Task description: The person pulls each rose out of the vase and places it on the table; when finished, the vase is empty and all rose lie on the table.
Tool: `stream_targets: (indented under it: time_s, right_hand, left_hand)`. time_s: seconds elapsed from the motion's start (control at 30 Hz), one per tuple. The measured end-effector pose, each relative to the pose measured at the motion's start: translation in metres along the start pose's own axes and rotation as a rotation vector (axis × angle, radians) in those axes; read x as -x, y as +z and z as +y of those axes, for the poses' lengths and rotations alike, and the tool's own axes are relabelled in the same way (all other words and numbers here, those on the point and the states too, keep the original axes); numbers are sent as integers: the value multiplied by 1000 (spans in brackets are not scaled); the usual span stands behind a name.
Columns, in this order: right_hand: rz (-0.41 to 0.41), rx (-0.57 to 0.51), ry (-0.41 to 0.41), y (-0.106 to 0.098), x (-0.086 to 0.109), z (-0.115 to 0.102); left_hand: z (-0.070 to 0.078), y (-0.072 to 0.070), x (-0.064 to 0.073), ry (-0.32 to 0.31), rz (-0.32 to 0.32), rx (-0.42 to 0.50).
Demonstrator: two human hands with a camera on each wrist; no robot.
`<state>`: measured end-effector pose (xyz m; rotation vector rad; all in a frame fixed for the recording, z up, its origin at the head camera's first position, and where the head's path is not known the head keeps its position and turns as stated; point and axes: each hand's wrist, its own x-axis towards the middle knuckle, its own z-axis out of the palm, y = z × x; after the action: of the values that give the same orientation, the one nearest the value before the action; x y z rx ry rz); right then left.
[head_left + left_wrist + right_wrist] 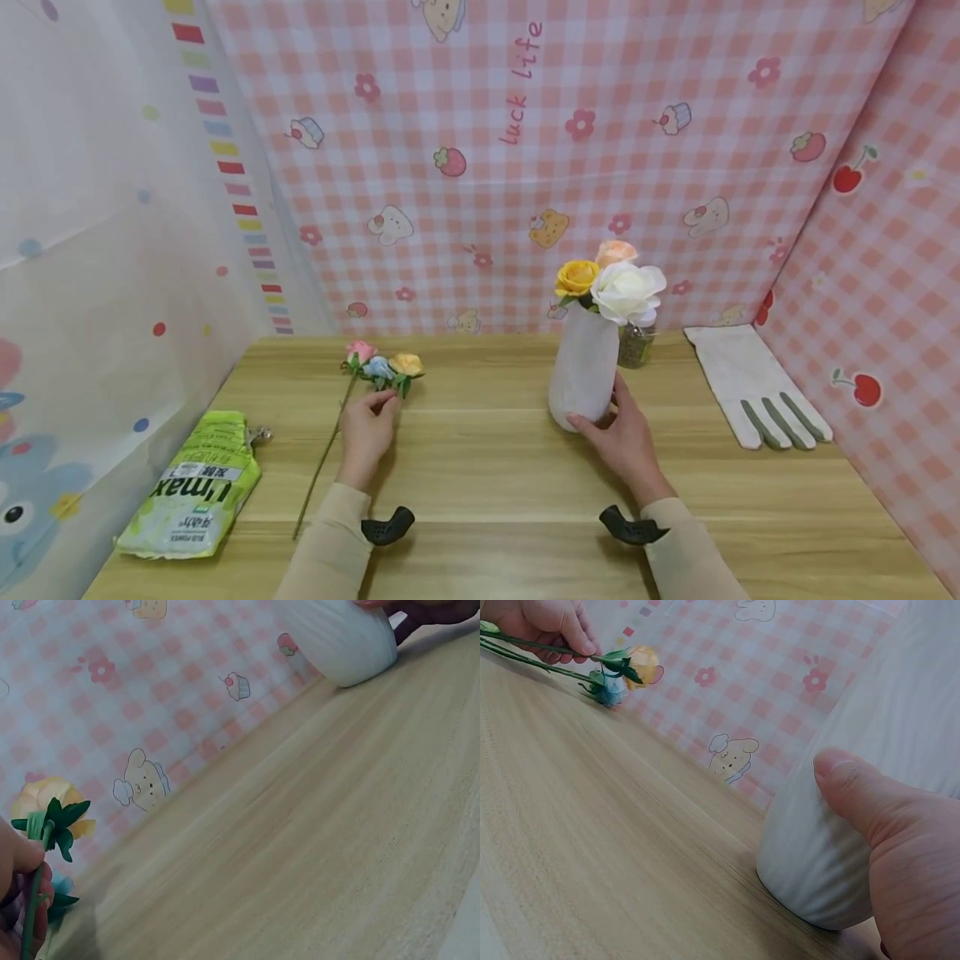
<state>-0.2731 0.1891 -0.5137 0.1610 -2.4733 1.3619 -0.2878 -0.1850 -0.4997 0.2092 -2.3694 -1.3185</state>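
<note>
My left hand [369, 435] pinches the green stem of a pale yellow artificial rose [407, 364] just below its bloom, seen closely in the left wrist view. Under and beside that flower lie a blue rose [379, 367] and a long-stemmed pink rose [361, 352]. On the right, my right hand [628, 442] grips the lower part of a white ribbed vase [583, 367], its thumb across the front; the other fingers are mostly hidden behind it. A deep yellow rose [577, 277], a peach rose [617, 252] and a large white flower [628, 292] stand in the vase.
Behind the vase is a small dark glass jar [636, 345], partly hidden. A white glove with grey-green fingers [738, 375] lies at the right. A green bag [197, 492] lies at the left of the wooden table [480, 467]. Checked cloth [480, 108] hangs behind.
</note>
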Motion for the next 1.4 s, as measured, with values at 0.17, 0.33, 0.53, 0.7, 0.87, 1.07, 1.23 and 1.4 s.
stream_targets:
  time_s: [0.17,0.33,0.53,0.7,0.87,1.07,1.23,1.4]
  right_hand:
    - [-2,-2,-9,0,1,1]
    - [-2,3,-11,1,1,2]
    - [10,7,-22,-1,0,1]
    - [14,1,-17,-1,0,1]
    - [-2,-7,-10,-1,1,1]
    - [1,-2,-11,1,1,0]
    - [4,-6,-19,0,1,0]
    - [6,-4,-20,0,1,0]
  left_hand:
    - [-6,1,0,-68,21,45]
    - [-10,2,-1,-96,43,55]
    - [-10,6,-3,-153,43,89]
    - [-6,13,-8,-162,28,102]
    - [-6,19,-14,-92,44,28]
    - [-7,20,-15,-46,67,-61]
    - [-6,18,-14,-49,59,-86]
    - [-5,12,-8,-58,35,-95]
